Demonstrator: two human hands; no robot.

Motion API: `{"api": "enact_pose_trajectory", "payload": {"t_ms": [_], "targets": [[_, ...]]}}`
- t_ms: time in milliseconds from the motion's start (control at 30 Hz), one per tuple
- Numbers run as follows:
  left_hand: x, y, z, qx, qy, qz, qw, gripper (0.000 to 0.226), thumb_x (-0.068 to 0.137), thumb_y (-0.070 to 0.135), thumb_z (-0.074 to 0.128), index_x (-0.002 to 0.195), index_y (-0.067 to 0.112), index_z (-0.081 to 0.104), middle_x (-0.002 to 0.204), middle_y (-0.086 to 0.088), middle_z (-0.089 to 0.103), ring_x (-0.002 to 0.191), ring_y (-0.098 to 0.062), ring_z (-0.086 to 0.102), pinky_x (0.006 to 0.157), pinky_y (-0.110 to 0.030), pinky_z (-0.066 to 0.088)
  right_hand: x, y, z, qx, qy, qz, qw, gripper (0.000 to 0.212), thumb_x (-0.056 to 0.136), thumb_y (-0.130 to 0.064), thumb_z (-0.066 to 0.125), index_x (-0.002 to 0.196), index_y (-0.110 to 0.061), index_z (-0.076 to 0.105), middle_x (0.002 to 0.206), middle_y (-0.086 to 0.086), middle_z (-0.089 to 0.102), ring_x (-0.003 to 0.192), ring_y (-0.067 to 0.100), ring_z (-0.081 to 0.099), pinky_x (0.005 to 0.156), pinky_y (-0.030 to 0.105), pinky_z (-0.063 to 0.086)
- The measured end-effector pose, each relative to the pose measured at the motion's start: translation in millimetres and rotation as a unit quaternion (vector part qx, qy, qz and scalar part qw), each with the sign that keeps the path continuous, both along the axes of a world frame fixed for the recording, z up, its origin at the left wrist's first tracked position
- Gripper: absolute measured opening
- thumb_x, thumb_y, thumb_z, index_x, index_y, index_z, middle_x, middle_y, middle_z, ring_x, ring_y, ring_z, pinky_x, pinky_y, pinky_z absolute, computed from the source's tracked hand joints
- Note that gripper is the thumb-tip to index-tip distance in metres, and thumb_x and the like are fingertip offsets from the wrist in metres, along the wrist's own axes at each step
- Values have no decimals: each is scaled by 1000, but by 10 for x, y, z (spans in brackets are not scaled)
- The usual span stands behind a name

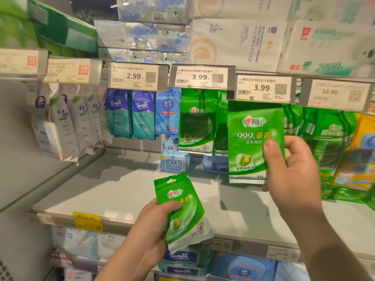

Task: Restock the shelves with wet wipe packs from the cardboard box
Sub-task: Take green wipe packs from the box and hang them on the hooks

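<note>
Right hand (292, 171) pinches a green wet wipe pack (254, 142) at its lower right corner, thumb flat on the front face, fingers behind and out of sight. Pack held upright, long axis vertical, its top edge tucked just under the 3.99 price tag (263, 88), which I take as landmark for everything below. Hanging slot of this pack is hidden behind the tag, so whether it is already on a peg cannot be told. Judgement: the coming move turns on that top edge, since the peg should lie straight behind and just below the tag, in line with the pack's long axis; the right hand is plainly the nearer one. Left hand (154, 226) sits well below and left of the tag, fingers curled round a second green pack (182, 209), thumb across its front. This pack is tilted, top leaning left, with its punched hang hole showing at the upper end. It hovers over the front lip of the grey shelf (121, 191) below the tag. Both packs are glossy soft film pouches, flat and rectangular, with crimped silvery seals along the bottom; film looks slippery and will flex if pinched at one corner. Left of the tag hang matching green packs (194, 120), then blue packs (129, 116). Right of the tag hang larger green packs (328, 138). Cardboard box not in view.
</note>
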State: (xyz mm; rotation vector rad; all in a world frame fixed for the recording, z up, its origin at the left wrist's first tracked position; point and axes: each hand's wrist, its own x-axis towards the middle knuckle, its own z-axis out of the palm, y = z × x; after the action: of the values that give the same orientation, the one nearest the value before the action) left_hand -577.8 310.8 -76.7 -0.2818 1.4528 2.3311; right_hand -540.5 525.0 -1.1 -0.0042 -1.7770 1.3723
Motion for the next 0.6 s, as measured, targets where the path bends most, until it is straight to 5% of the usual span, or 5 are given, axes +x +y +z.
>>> {"api": "enact_pose_trajectory", "payload": {"t_ms": [67, 333, 500, 600], "targets": [[4, -17, -12, -2, -1, 1, 1000, 21, 93, -5, 60, 112, 3, 64, 97, -25, 77, 78, -38, 76, 73, -45, 58, -44, 21, -17, -6, -10, -11, 1000, 16, 100, -40, 62, 94, -27, 56, 53, -8, 56, 41, 6, 45, 47, 43, 50], [9, -35, -54, -1, -10, 6, 1000, 24, 93, -5, 61, 115, 3, 64, 98, -25, 77, 81, -39, 76, 73, -45, 59, -125, 80, -179, -37, -36, 6, 999, 43, 84, -64, 58, 103, -26, 59, 69, 4, 62, 43, 12, 49, 48, 40, 49], [17, -45, -71, 0, -10, 7, 1000, 24, 92, -5, 61, 115, 2, 64, 98, -25, 77, 84, -40, 75, 78, -47, 59, -167, 100, -294, -63, -73, 51, 994, 25, 99, -30, 63, 114, -10, 62, 68, 1, 66, 45, 18, 50, 46, 28, 43], [27, -55, -67, 7, -9, 9, 1000, 26, 92, -6, 60, 117, 2, 63, 98, -25, 77, 81, -39, 75, 77, -47, 59, -211, 101, -357, -72, -96, 68, 990, 30, 99, -31, 62, 113, -5, 64, 63, -3, 61, 51, 20, 56, 50, 28, 44]]}}
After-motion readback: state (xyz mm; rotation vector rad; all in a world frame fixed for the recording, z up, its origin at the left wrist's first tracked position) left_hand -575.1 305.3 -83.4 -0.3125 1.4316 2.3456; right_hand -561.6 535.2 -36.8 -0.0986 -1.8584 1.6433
